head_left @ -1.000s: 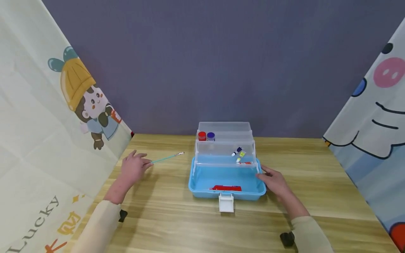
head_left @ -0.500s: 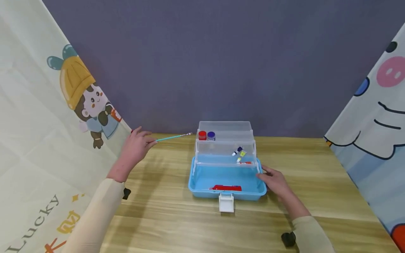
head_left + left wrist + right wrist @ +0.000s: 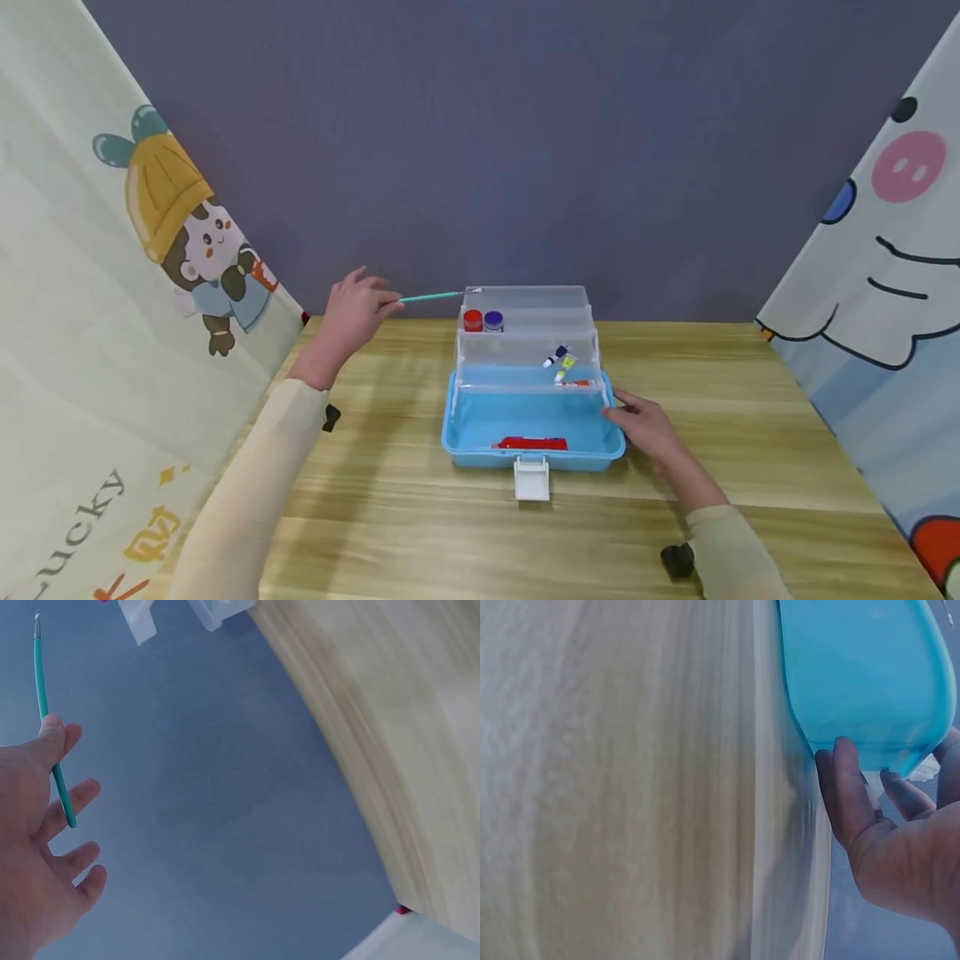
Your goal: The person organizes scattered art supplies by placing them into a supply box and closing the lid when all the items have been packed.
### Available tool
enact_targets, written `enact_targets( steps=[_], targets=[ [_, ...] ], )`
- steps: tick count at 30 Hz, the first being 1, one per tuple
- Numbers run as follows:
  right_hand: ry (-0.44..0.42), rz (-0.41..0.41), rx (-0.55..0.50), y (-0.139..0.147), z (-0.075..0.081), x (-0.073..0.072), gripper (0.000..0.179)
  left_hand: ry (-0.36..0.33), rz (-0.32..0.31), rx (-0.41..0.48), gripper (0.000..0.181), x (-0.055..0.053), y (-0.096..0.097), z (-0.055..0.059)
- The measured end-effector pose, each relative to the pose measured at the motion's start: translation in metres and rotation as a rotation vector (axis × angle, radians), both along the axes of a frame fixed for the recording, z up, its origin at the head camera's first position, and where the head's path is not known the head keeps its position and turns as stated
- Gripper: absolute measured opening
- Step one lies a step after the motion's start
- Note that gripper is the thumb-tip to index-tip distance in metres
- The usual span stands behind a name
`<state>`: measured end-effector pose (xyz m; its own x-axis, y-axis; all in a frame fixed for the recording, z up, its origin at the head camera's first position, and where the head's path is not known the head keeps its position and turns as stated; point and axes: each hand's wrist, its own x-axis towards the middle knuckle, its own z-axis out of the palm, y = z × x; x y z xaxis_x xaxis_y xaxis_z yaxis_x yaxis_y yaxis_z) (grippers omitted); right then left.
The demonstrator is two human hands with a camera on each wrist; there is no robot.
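Note:
My left hand [image 3: 358, 307] is raised at the back left and pinches a thin turquoise paintbrush [image 3: 435, 297] between thumb and index finger. In the left wrist view the other fingers of that hand are spread apart. The brush tip points right, level with the top clear tray [image 3: 540, 297] of a blue art storage box [image 3: 525, 460]. At the box's right side my right hand [image 3: 649, 427] holds the wall, thumb over the rim and fingers against the outside. A red tube [image 3: 534, 443] lies inside the blue bottom.
A red-lidded jar [image 3: 472, 321] and a purple-lidded jar [image 3: 493, 321] stand in an upper tray. Small paint tubes [image 3: 566, 367] lie in the lower tray. A white latch [image 3: 532, 480] hangs at the front. Printed curtains [image 3: 82, 275] flank the wooden table [image 3: 420, 533].
My left hand has risen and moved right and away from me, carrying the paintbrush toward the top tray. My right hand has stayed at the box's side.

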<state>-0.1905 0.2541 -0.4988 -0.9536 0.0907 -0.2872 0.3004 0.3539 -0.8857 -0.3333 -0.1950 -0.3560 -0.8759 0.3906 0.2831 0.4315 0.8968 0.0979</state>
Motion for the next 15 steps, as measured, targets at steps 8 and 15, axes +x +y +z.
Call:
enact_targets(
  steps=[8, 15],
  targets=[
    [-0.006, -0.010, -0.007, -0.002, 0.000, -0.002, 0.067, -0.029, -0.012, -0.025, 0.029, -0.016, 0.028, 0.007],
    [-0.010, -0.013, -0.009, -0.001, -0.001, -0.003, 0.067, -0.062, -0.049, -0.020, 0.031, -0.027, 0.056, 0.007]
  ],
)
